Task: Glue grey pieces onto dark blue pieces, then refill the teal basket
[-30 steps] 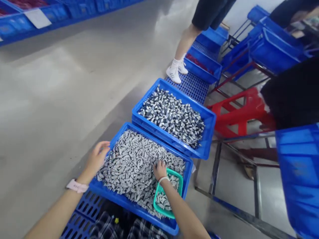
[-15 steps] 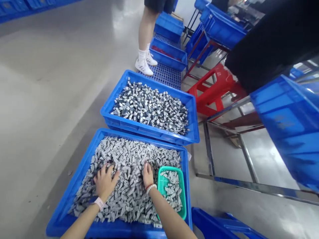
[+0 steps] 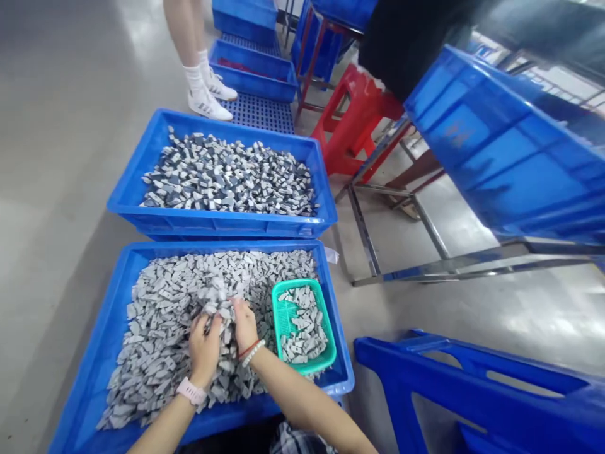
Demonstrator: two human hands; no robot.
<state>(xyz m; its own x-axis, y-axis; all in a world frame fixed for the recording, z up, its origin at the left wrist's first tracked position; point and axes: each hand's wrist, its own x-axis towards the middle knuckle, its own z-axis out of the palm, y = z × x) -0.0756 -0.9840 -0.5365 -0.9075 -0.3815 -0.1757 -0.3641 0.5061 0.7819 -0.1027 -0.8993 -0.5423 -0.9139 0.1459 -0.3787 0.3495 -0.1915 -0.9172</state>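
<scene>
Small grey angular pieces (image 3: pixel 165 315) fill the near blue crate (image 3: pixel 92 340). My left hand (image 3: pixel 205 350), a pale pink band on its wrist, curls around a heap of these pieces from the left. Opposite it, my right hand (image 3: pixel 244 325), with a beaded bracelet, presses the same heap from the right. The heap rises between my fingers, its top blurred by motion. To the right of my hands, a green mesh basket (image 3: pixel 277 328) sits in the crate, tilted slightly and partly filled with similar grey pieces.
Behind stands another blue crate (image 3: pixel 137 170) of dark and light grey pieces. A person in white shoes (image 3: pixel 208 104) stands beyond it. On the right are a red stool (image 3: pixel 347 120), a metal frame (image 3: pixel 366 236), a raised blue crate (image 3: pixel 501 145) and a blue plastic stool (image 3: pixel 472 384).
My hands have come together from apart and now hold a heap of grey pieces between them. The camera view has shifted, so the crates and basket appear farther left.
</scene>
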